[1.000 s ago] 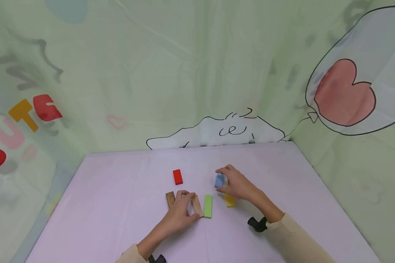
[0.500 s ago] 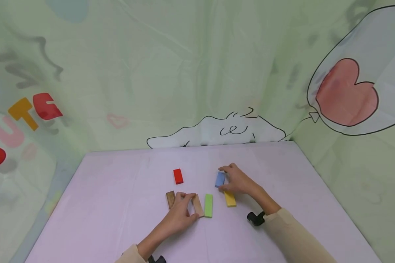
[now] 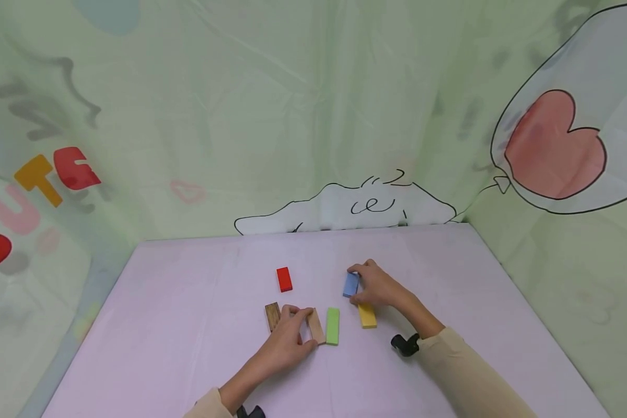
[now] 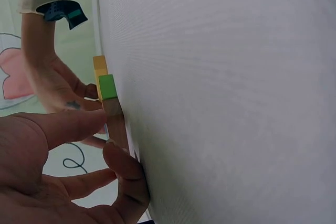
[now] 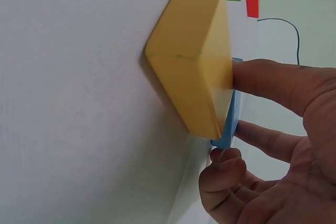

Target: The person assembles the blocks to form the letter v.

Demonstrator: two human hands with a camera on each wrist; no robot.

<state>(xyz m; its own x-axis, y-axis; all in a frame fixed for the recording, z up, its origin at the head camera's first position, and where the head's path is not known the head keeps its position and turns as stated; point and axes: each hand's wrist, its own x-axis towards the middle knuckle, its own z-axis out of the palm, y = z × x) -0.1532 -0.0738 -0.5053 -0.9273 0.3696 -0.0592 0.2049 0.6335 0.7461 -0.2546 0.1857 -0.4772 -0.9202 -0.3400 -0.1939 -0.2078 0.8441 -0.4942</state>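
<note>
My left hand (image 3: 284, 342) pinches a pale wooden block (image 3: 316, 327) lengthwise, thumb at its near end and a fingertip at the far end. Directly right of that block lies a light green block (image 3: 332, 326). My right hand (image 3: 378, 287) holds a blue block (image 3: 350, 284) by its two ends, farther back on the table. Just below the right hand lies a yellow block (image 3: 367, 316); in the right wrist view the yellow block (image 5: 194, 51) partly covers the blue block (image 5: 229, 124). Beside the left hand's knuckles, a dark brown wooden block (image 3: 273, 316) is partly hidden.
A red block (image 3: 284, 279) lies alone behind the left hand. Everything lies on a pale lilac tabletop (image 3: 188, 302), with a green printed curtain (image 3: 230, 116) behind it. A black wrist camera (image 3: 405, 345) sits at the right wrist.
My right hand has shifted slightly back and to the right, and the blue block has turned a little, uncovering more of the yellow block. My left hand stays on the pale block.
</note>
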